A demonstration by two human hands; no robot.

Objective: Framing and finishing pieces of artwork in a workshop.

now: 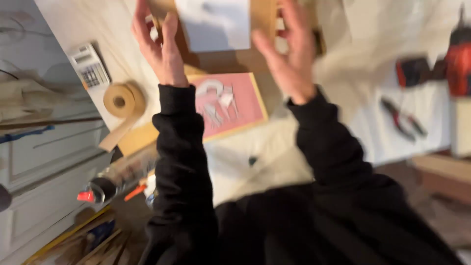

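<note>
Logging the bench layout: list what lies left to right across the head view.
Calculator → roll of brown tape → left hand → pink board → right hand → red-handled pliers → red power tool.

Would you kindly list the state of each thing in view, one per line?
Left hand: open, fingers on the wooden board's edge.
Right hand: open, fingers spread, holding nothing.
Wooden board: flat, white sheet on it.
Tape roll: lying flat, end trailing loose.
Pink panel: flat, white pieces on it.
Pliers: lying, handles apart.
</note>
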